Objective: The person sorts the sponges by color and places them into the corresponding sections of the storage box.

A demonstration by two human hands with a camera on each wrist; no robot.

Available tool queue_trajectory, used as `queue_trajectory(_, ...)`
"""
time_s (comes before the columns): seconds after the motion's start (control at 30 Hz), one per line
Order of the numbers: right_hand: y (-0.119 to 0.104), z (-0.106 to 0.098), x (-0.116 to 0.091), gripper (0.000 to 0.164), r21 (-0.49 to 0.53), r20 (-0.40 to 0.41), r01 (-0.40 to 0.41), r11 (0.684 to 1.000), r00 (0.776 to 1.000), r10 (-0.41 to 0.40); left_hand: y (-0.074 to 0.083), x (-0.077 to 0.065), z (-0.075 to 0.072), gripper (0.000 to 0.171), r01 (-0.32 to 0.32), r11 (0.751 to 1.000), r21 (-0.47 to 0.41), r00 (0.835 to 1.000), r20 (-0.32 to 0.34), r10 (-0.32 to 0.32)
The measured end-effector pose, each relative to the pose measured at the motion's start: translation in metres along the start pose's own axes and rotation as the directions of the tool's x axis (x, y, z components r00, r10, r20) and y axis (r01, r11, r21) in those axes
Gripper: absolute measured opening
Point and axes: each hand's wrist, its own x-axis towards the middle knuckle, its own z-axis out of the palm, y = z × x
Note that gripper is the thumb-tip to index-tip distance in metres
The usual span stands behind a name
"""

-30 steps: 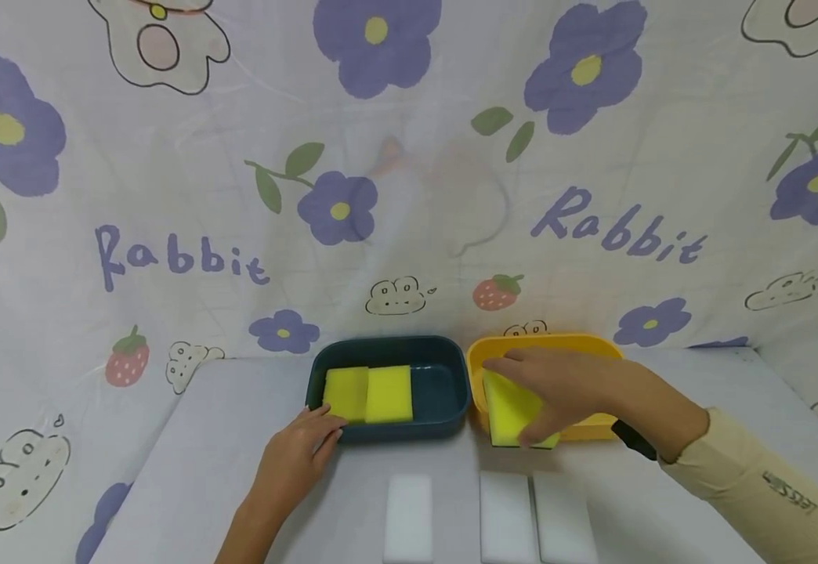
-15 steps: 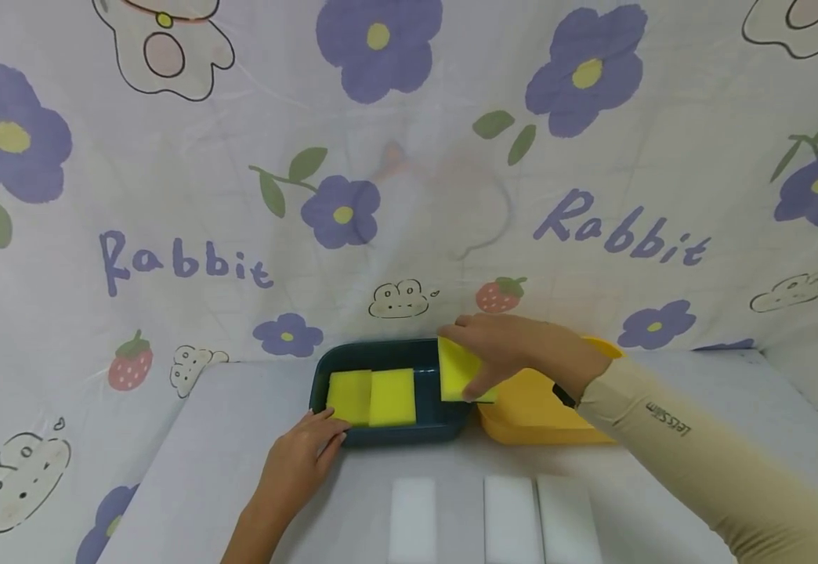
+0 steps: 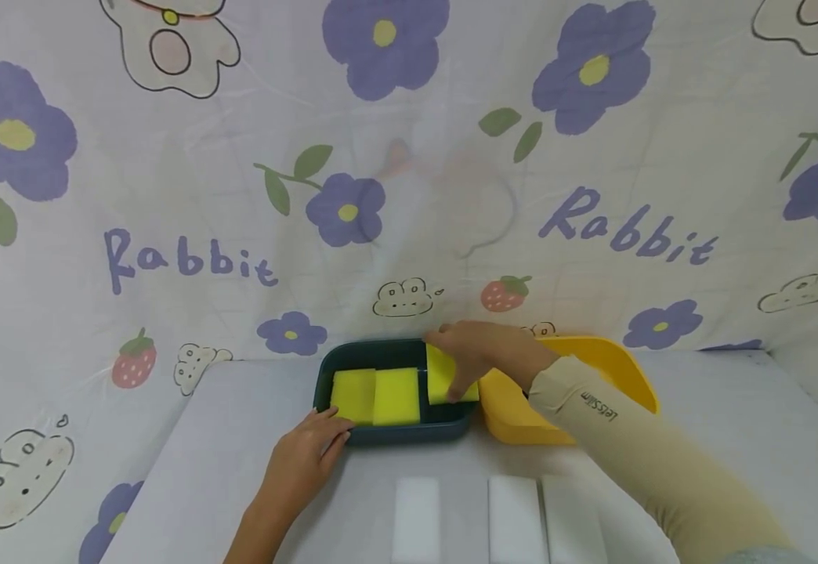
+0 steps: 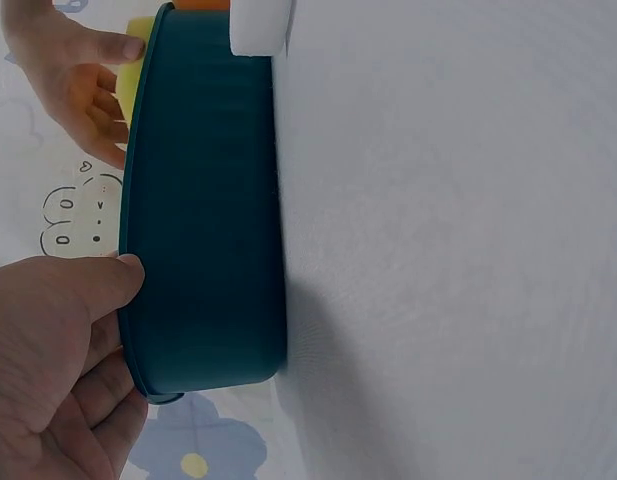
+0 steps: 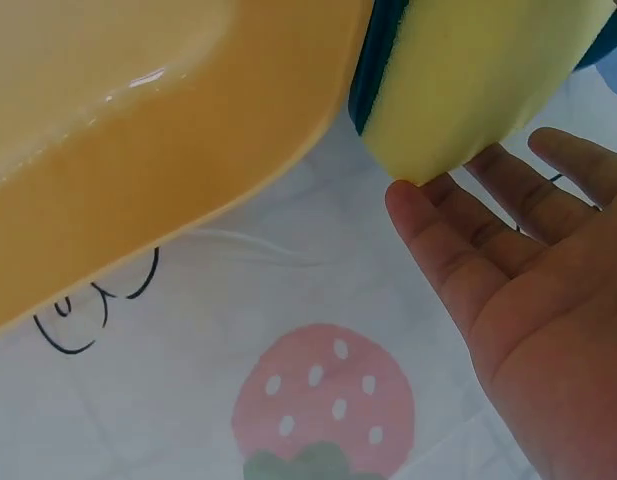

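Observation:
My right hand (image 3: 475, 354) grips a yellow sponge (image 3: 441, 377) between thumb and fingers, tilted over the right end of a dark teal tray (image 3: 405, 434). In the right wrist view the sponge (image 5: 478, 80) shows its yellow foam and a dark green layer along one edge, with fingertips against the foam. Two yellow sponges lie side by side in the tray: a left sponge (image 3: 353, 396) and a middle sponge (image 3: 397, 396). My left hand (image 3: 310, 449) holds the tray's front left corner; in the left wrist view its thumb pinches the rim.
A yellow-orange tray (image 3: 522, 419) stands against the teal one on the right, partly hidden by my right forearm. Several white blocks (image 3: 418, 517) lie on the white table (image 3: 190, 462) nearer me. A patterned cloth (image 3: 409, 196) hangs behind.
My right hand has carried the sponge leftward from the yellow-orange tray to the right end of the teal tray and lowered it a little. The left hand keeps its place.

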Motion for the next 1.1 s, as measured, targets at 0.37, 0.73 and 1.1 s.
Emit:
queue_trajectory(0.37,-0.001,0.001,0.009,0.098,0.03,0.006,-0.001,1.0,1.0,0.001,0.002,0.0,-0.002,0.019,0.015,1.0,-0.001,1.0,0.007,-0.015)
queue_trajectory(0.73,-0.001,0.021,0.018,0.098,-0.002,0.052,-0.006,1.0,0.999,0.006,0.002,-0.001,-0.002,0.019,-0.009,1.0,-0.001,1.0,-0.023,0.009)
queue_trajectory(1.1,0.001,0.039,0.025,0.097,-0.01,0.037,-0.039,0.999,0.999,0.04,0.003,0.0,-0.004,0.02,0.0,1.0,0.001,1.0,-0.006,0.0)
